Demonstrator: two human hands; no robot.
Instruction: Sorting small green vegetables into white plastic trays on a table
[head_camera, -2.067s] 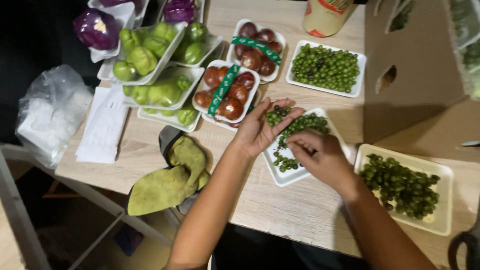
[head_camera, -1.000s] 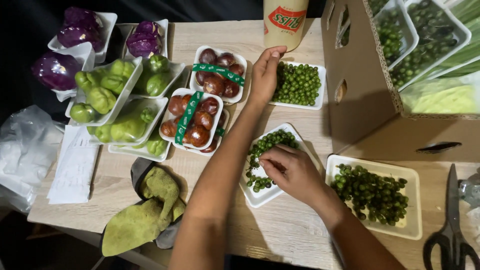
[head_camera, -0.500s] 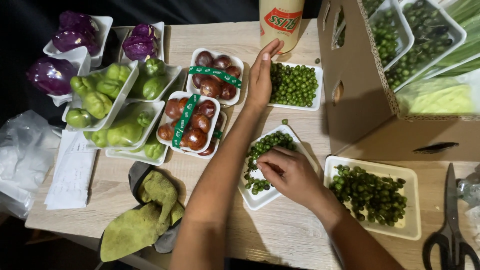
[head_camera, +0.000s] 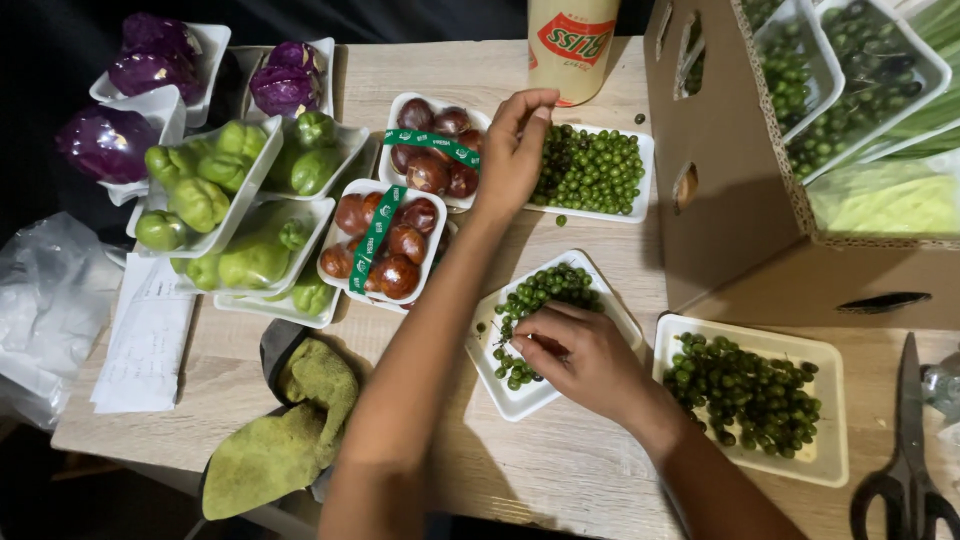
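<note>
My left hand (head_camera: 515, 150) reaches across the table to the far white tray of small green berries (head_camera: 600, 172), fingers pinched together at its left edge; whether they hold a berry is hidden. My right hand (head_camera: 575, 355) rests on the middle white tray (head_camera: 520, 395), its curled fingertips among the loose green berries (head_camera: 540, 290) in it. A third white tray of darker green berries (head_camera: 745, 390) lies just right of my right wrist.
Two trays of brown round fruit (head_camera: 385, 245) with green bands lie beside my left arm. Trays of green vegetables (head_camera: 235, 225) and purple ones (head_camera: 150, 70) fill the left. A cardboard box (head_camera: 720, 170), a can (head_camera: 570, 45), scissors (head_camera: 910, 450), a green cloth (head_camera: 285, 430), papers (head_camera: 145, 335).
My left hand went from the middle tray up to the far tray of green berries and closed its fingers there. My right hand stayed on the middle tray.
</note>
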